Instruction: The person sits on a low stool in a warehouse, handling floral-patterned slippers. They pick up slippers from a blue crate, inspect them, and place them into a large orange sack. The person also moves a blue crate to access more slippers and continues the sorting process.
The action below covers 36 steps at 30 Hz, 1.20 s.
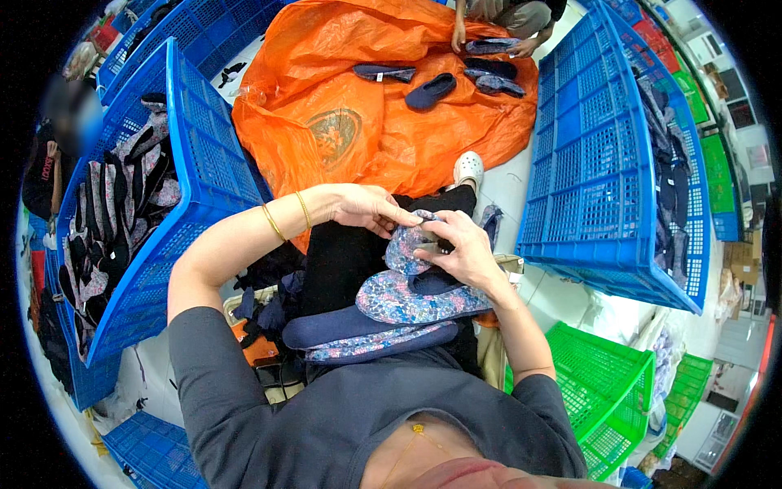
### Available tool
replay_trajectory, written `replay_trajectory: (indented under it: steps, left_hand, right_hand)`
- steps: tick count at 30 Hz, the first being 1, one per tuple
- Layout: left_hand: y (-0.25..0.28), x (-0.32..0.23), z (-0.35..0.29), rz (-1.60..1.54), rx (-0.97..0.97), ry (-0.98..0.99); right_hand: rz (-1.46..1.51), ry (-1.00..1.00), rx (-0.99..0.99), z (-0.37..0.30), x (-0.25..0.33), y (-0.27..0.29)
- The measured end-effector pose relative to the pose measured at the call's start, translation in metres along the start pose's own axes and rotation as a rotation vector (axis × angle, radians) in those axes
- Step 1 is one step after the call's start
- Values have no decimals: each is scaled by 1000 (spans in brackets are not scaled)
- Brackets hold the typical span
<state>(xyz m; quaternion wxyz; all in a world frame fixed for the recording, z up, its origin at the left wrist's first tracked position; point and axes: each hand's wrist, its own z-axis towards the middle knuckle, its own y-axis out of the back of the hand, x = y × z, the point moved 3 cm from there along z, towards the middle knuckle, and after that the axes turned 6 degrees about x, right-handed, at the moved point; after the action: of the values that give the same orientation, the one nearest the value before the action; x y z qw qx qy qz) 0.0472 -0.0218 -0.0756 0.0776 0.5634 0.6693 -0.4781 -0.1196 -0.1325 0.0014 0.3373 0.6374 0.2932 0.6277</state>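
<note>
A floral slipper (401, 250) in blue and pink is held up over my lap. My left hand (371, 208) pinches its upper edge, with thumb and fingertips pressed together. My right hand (463, 247) grips the same slipper from the other side, fingers curled at its opening, partly hiding it. Just below, another floral slipper (383, 299) with a dark inside lies on my lap under my right wrist. Nearer my body rest slippers with navy soles (326, 329) and floral sides, stacked flat. Dark trousers show beneath them.
An orange sheet (285, 122) covers the floor ahead, with several slippers (430, 91) on it; a co-worker's hand (459, 37) is beside them. Blue crates (213, 147) holding slippers stand left and right (582, 171). A green crate (599, 383) stands near right.
</note>
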Motion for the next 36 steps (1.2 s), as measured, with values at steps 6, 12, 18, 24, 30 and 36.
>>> replay_trajectory:
  steps: [6, 12, 18, 24, 30, 36]
  left_hand:
    - [-24, -4, -6, -87, -139, -57]
    - [-23, -1, 0, 102, -193, -115]
    - [-18, -17, -11, 297, -147, -118]
    - [-8, -8, -1, 268, -82, -3]
    - [-38, -23, 2, 656, -441, -289]
    - [-55, -28, 12, 1369, -850, -790]
  right_hand:
    - [152, -230, -3, -5, -2, -5]
    - [123, -233, 26, -3, -4, -6]
    - [23, -117, -23, -5, 0, -3]
    - [78, -174, 46, -2, 2, -5]
    - [229, -303, -24, 2, -22, -8]
    - [400, -384, -54, 5, -46, -15]
